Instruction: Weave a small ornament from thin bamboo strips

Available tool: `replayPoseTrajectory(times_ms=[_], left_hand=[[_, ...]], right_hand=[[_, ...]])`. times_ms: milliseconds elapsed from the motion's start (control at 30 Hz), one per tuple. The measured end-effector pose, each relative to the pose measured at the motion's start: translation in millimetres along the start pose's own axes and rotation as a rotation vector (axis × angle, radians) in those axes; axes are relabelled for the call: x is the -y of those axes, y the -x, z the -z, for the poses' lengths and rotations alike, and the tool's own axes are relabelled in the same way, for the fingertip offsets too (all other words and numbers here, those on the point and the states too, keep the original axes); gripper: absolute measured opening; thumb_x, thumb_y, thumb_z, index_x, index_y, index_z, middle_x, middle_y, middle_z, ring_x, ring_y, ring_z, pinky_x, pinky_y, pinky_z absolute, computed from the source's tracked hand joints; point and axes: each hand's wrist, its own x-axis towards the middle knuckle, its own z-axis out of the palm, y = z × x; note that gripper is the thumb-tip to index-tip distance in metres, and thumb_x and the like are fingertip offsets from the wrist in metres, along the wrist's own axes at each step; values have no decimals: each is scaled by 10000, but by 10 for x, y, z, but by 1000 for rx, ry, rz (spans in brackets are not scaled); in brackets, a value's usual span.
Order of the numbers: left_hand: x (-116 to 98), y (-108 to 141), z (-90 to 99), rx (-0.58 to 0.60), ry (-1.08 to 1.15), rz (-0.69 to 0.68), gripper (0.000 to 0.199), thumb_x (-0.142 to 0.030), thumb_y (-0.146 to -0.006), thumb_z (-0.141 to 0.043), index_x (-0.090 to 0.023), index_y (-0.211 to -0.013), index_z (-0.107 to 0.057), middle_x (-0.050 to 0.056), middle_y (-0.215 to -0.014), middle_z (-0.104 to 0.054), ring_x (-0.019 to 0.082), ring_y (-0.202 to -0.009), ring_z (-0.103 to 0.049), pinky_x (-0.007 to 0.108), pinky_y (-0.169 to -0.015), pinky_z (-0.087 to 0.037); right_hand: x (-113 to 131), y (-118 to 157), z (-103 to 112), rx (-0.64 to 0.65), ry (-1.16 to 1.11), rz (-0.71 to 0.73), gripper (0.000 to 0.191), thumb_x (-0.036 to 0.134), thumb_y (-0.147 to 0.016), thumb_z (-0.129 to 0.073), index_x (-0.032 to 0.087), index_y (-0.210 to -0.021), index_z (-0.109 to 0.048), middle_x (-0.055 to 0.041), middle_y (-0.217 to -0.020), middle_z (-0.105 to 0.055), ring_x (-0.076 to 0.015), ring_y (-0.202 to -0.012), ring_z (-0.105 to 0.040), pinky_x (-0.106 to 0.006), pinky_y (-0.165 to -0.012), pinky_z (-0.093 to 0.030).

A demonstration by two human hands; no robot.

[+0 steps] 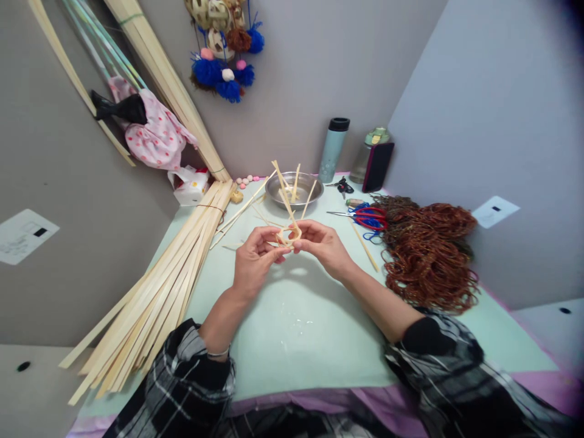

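Note:
Between my two hands, above the pale green table (pixel 292 340), is a small woven ring of bamboo strips (pixel 289 233) with loose strip ends sticking up from it. My left hand (pixel 258 254) pinches its left side between thumb and fingers. On the opposite side, my right hand (pixel 322 244) grips the ring with thumb and forefinger. Just behind it stands a metal bowl (pixel 272 193) with pale strips sticking out of it. Which strip ends belong to the ring and which to the bowl is partly hard to tell.
Left, a fanned bundle of flat bamboo strips (pixel 168 286) lies across the table. Red-handled scissors (pixel 371 216) and brown cord (pixel 433 261) lie right. Behind are a blue tumbler (pixel 334 152), keys (pixel 343 186), a bottle (pixel 361 163) and an upright phone (pixel 378 167).

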Motion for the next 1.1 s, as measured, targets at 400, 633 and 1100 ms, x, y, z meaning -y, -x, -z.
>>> replayPoseTrajectory(times_ms=[400,633,1100], left_hand=[[86,4,-21,76,-24,-86,340,-236,-780,-780,-229,-1076,-612,17,-977,-701,169,-937,-690,315,-868,-571],[37,-43,27,1,-147,-35,315,-216,-753,-778,-236,-1013,-600,-6,-998,-667,116,-780,-608,247,-731,-492],[-93,-95,98,235,-61,200,398,-432,-845,-696,-191,-1160,-661,35,-890,-663,124,-713,-525,261,-682,-443]], right_hand=[[-29,8,-54,-75,114,78,356,355,-708,-862,222,-959,-646,-14,-905,-665,-170,-857,-639,-331,-794,-567],[67,-6,68,118,103,18,424,338,-785,-800,244,-1174,-663,-57,-1121,-703,-198,-1021,-658,-390,-916,-549],[27,16,6,-2,119,10,291,342,-749,-831,218,-978,-701,-8,-875,-689,-146,-796,-637,-304,-739,-532]])
